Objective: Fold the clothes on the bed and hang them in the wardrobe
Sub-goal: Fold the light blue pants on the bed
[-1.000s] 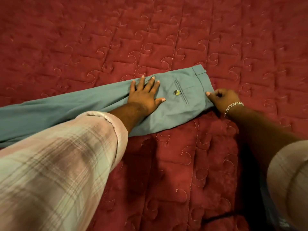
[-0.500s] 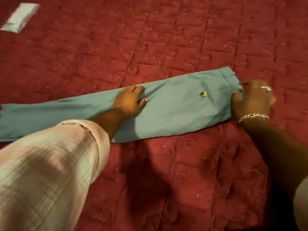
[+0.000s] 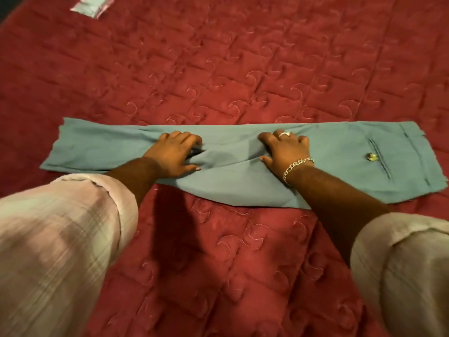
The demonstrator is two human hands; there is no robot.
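A pair of teal trousers [image 3: 340, 166] lies flat and lengthwise across the red quilted bedspread [image 3: 243, 69]. Its waistband, back pocket and metal button [image 3: 371, 156] are at the right end, the leg hems at the left. My left hand [image 3: 173, 154] sits on the middle of the legs with fingers curled into the cloth. My right hand [image 3: 285, 148], wearing a ring and a chain bracelet, grips the cloth a short way to the right. The fabric between the two hands is bunched into a raised fold.
A pale, flat folded item [image 3: 91, 6] lies at the far left of the bed. The bed's dark edge [image 3: 6, 6] shows in the top left corner. Red quilt stretches in front of and behind the trousers.
My right hand left the waistband and moved left to the middle of the trousers. My left hand's fingers went from flat to curled, and cloth bunched between the hands.
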